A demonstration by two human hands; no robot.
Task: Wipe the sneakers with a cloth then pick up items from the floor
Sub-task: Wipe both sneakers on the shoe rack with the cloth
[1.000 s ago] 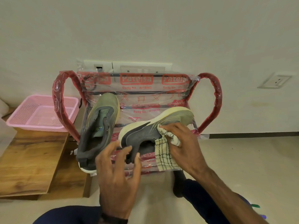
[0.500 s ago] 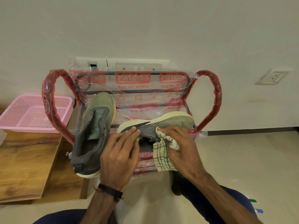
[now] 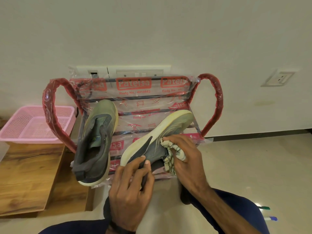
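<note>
Head view, the only cam I've got. I'm in the wipe step, floor pickup not begun.

The left hand (image 3: 130,191) grips the heel end of the tipped sneaker (image 3: 157,141), thumb and fingers curled onto the grey upper near the collar, steadying it. This shoe lies on its side, pale sole (image 3: 143,137) facing up and left, toe pointing to the rack's right back corner, heel at the front edge.

The right hand (image 3: 184,159) is closed round a bunched checked cloth (image 3: 170,153) and presses it vs the shoe's grey side, approx mid-length, just below the sole line. Cloth and shoe touching; a fold of cloth hangs under the palm.

Both shoes sit on a plastic-wrapped rack (image 3: 138,105) w/ red handles, back edge vs the wall. The second sneaker (image 3: 95,141) stands upright on the left side, opening up, heel overhanging the front left corner, apart from both hands.

On the floor at far right: a green pen (image 3: 264,208) and a blue pen (image 3: 271,218), near each other, well apart from the rack. I judge those are pickup items for later. A pink basket (image 3: 33,123) sits on a wooden board left of the rack.

Next, I judge: run the cloth along the side toward the toe, keep the left hand firm so the shoe doesn't roll, then do the 2nd shoe.
</note>
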